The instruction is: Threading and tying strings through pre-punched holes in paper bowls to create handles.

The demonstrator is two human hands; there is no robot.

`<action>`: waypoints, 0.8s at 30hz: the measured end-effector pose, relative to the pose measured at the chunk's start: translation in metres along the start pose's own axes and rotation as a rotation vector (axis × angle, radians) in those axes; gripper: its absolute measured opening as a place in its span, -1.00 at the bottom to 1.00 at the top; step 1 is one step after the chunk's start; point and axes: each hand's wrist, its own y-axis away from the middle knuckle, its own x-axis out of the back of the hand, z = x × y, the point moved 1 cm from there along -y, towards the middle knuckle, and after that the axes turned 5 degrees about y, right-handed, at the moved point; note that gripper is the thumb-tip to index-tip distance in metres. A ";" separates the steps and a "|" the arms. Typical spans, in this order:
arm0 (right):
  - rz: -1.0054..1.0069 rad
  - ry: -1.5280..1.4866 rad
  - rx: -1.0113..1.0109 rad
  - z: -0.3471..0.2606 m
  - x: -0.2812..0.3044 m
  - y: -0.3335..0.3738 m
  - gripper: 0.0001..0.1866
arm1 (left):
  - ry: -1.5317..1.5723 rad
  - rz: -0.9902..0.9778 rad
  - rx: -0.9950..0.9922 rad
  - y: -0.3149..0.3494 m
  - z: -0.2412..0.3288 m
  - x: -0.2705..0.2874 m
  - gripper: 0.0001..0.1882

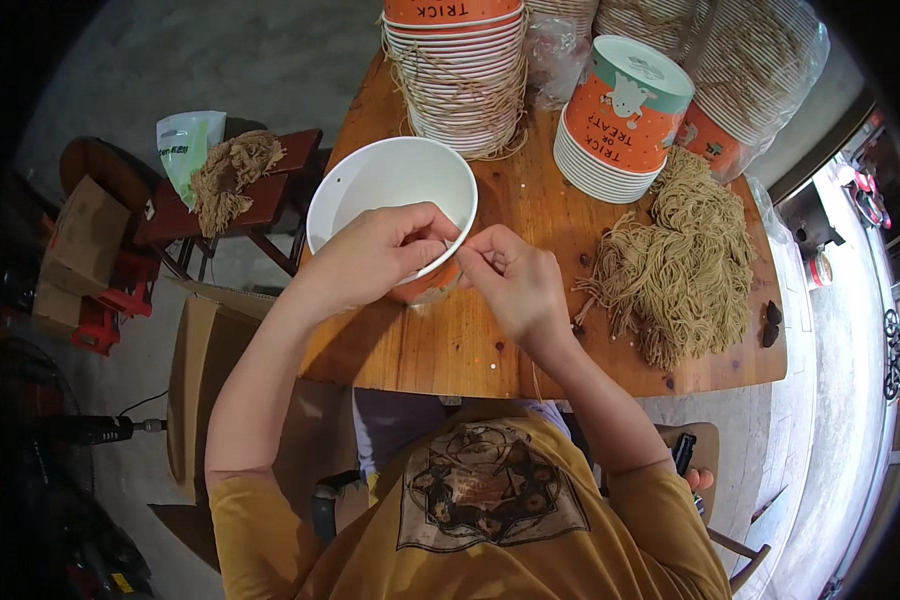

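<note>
While a thin strand [535, 380] hangs at the near edge of the wooden table [420, 355], both bare hands meet just inward of it, toward the left. The right hand [520, 285] has thumb and index finger pinched narrow against the outer side of a rim; whether they grip cord, I cannot tell. The left hand [375, 250] reaches over the opening, thumb and index finger closed on that same rim. It belongs to the bucket [385, 180], white inside and orange outside, tilted toward the person by the table's left edge. Two small dark pieces [773, 314] lie along the right edge, near a loose heap of tan cord [695, 270]. Farther off, toward the far edge, stand an upturned bucket stack [625, 120] and a tall cord-draped stack [460, 100]; plastic-wrapped stacks [760, 60] fill the far right corner.
</note>
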 end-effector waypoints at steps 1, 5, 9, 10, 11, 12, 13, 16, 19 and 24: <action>-0.014 0.035 0.006 -0.003 0.002 0.000 -0.78 | -0.016 -0.001 0.017 -0.001 0.001 0.000 -0.86; -0.097 0.068 -0.017 -0.008 0.007 -0.004 -0.78 | -0.129 0.026 0.000 -0.008 -0.001 -0.001 -0.91; -0.170 0.004 -0.114 -0.010 0.012 -0.005 -0.76 | -0.277 0.063 -0.105 -0.014 -0.006 -0.004 -0.90; -0.201 -0.036 -0.138 -0.011 0.012 -0.005 -0.76 | -0.312 0.083 -0.124 -0.014 -0.007 -0.003 -0.89; -0.201 -0.036 -0.134 -0.011 0.013 -0.003 -0.76 | -0.347 0.102 -0.143 -0.014 -0.007 -0.002 -0.89; -0.216 -0.069 -0.129 -0.011 0.014 -0.001 -0.76 | -0.348 0.105 -0.145 -0.013 -0.005 0.000 -0.89; -0.232 -0.101 -0.124 -0.009 0.016 0.001 -0.77 | -0.414 0.129 -0.161 -0.012 -0.002 0.003 -0.88; -0.311 -0.167 -0.131 -0.003 0.023 0.007 -0.79 | -0.392 0.162 -0.124 -0.009 0.002 0.013 -0.90; -0.270 -0.116 -0.060 0.006 0.030 0.008 -0.80 | -0.243 0.188 -0.078 -0.009 0.005 0.014 -0.90; -0.294 0.033 0.051 -0.014 0.046 0.000 -0.89 | 0.261 0.152 -0.039 -0.016 0.007 0.003 -0.88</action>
